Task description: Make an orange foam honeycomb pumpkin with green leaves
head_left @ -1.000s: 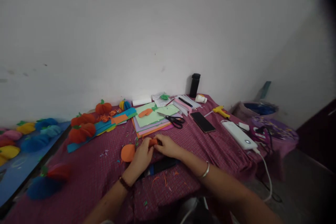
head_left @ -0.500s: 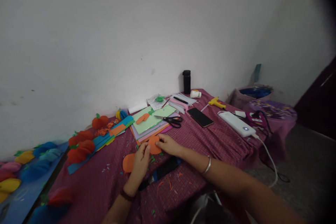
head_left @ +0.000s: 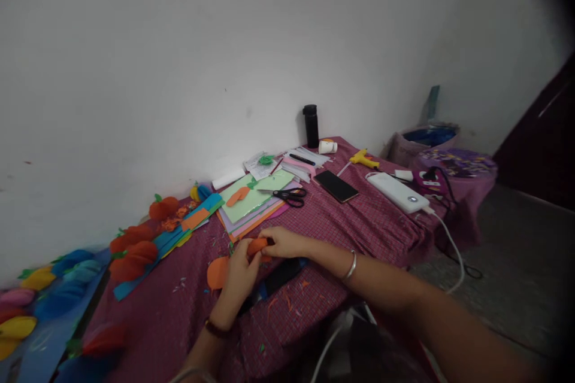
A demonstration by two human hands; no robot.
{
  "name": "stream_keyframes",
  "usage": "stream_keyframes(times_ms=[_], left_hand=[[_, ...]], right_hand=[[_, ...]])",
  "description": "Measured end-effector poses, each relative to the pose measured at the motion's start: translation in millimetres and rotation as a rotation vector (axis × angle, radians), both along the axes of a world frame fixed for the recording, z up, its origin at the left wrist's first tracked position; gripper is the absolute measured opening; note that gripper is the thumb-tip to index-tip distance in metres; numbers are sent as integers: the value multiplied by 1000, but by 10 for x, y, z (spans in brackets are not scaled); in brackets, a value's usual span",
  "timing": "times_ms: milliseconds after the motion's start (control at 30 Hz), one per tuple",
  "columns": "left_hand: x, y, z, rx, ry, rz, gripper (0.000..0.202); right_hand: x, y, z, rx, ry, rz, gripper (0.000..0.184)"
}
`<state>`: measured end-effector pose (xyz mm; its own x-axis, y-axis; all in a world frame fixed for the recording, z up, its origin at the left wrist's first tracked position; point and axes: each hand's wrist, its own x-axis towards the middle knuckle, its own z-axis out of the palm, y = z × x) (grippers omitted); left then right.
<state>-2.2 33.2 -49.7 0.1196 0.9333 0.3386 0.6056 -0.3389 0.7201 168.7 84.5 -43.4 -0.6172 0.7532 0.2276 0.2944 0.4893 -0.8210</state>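
Observation:
An orange paper cutout (head_left: 257, 245) is pinched between both my hands above the table, curved or folded over. My left hand (head_left: 241, 266) grips its left side, and my right hand (head_left: 283, 243) closes on its right end. Beside my left hand lies another round orange paper piece (head_left: 217, 273). A dark cloth-like item (head_left: 282, 276) lies under my forearms, partly hidden. Black-handled scissors (head_left: 290, 195) rest on a stack of coloured paper sheets (head_left: 258, 215), along with small orange cutouts (head_left: 238, 196).
Orange paper pumpkins (head_left: 137, 254) and coloured strips (head_left: 168, 245) lie to the left. Toward the right are a phone (head_left: 336, 185), a yellow glue gun (head_left: 363, 159), a white power bank (head_left: 398, 192) with a cable, and a black bottle (head_left: 311, 126) by the wall.
The orange cutout, flat half a second ago, is now bent over between my fingers. My hands have come closer together around it. The view has shifted slightly.

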Motion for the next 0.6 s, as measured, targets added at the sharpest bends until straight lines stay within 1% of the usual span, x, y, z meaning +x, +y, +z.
stream_keyframes(times_ms=[100,200,300,367,433,467,533,600], left_hand=[[0,-3,-35,-1,31,-12,18],[-4,-15,-24,22,54,0,7],[-8,-26,8,57,64,28,15],[-10,-33,41,84,80,38,17],[-9,-44,89,110,112,29,16],[-8,-53,120,120,130,19,15],[-6,-76,191,140,159,9,13],[-10,-100,262,159,171,36,13]], right_hand=[[-16,-1,-42,34,-71,-14,7],[-29,-9,-55,71,-110,-22,3],[-24,-27,-15,129,-105,-42,7],[-4,-35,36,185,-73,-82,5],[26,-36,91,234,-33,-104,11],[41,-34,116,250,-17,-100,12],[67,-30,152,263,4,-77,7],[82,-28,165,253,18,-65,7]])
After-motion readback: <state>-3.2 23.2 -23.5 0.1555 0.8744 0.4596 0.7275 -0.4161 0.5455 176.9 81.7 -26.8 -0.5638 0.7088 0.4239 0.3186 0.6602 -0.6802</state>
